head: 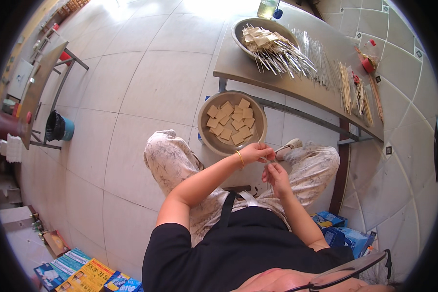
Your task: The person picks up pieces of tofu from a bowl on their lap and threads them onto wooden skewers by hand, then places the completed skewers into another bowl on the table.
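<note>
My left hand (258, 152), with a gold bangle at the wrist, and my right hand (277, 178) meet above my lap, fingers pinched on what look like thin metal skewers; the exact number is hard to see. Just beyond my left hand, a metal basin (202, 127) on the floor holds several square tan tofu-like pieces (225, 134). On the steel table, a second basin (237, 40) is heaped with flat pieces on metal skewers (257, 36). Loose metal skewers (315, 54) lie beside it.
The steel table (237, 69) stands at front right, bearing wooden skewers (345, 87), a bag with a red top (368, 60) and a glass jar (267, 8). A lined bin (64, 127) is at left. Boxes lie at lower left (87, 273) and right (350, 237).
</note>
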`<state>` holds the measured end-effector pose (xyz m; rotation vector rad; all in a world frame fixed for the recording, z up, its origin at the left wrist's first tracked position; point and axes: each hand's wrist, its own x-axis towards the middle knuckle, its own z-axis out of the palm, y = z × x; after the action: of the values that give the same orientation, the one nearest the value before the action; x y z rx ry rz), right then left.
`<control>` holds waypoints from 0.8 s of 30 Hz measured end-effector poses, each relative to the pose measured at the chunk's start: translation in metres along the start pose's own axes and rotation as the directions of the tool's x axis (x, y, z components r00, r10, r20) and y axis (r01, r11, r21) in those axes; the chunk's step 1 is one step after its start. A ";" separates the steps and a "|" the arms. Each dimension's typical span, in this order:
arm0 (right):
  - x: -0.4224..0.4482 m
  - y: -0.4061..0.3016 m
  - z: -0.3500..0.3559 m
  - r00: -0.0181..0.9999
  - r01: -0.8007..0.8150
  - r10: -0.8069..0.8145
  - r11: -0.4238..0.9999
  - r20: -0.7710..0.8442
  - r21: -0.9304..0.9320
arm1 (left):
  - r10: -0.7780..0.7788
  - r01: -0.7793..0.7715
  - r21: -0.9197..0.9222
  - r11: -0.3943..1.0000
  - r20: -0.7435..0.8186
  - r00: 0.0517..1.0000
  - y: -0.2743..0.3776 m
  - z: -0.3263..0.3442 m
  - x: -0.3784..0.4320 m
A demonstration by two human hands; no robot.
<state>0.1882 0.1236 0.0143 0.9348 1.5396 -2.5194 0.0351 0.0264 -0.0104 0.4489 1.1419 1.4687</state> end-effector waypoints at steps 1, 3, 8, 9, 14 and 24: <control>0.004 -0.004 0.002 0.999 0.006 -0.007 1.000 0.041 0.018 | 0.029 -0.029 0.016 0.999 0.025 0.999 -0.007 -0.001 0.004; 0.012 -0.010 0.009 0.999 -0.019 0.016 0.998 0.045 0.063 | 0.085 -0.089 0.049 0.995 0.080 0.993 -0.013 -0.002 0.007; 0.021 -0.008 0.004 0.999 -0.042 0.040 0.993 0.022 0.107 | 0.029 -0.014 0.275 0.961 -0.052 0.998 0.022 -0.019 0.001; 0.020 -0.007 0.004 0.999 -0.049 0.049 0.994 0.011 0.101 | 0.059 -0.005 0.386 0.922 -0.130 0.990 0.019 -0.037 0.003; 0.015 -0.004 -0.011 0.998 -0.057 0.059 0.996 -0.027 0.069 | 0.259 0.300 0.849 0.436 -0.437 0.861 -0.006 -0.103 0.013; 0.002 -0.002 -0.016 0.998 -0.029 0.028 0.999 -0.051 -0.035 | 0.373 0.510 0.859 -0.033 -0.463 0.804 -0.031 -0.127 0.021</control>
<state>0.1934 0.1384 0.0090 1.0152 1.5677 -2.4591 -0.0557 -0.0079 -0.0998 0.9198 2.7738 0.2033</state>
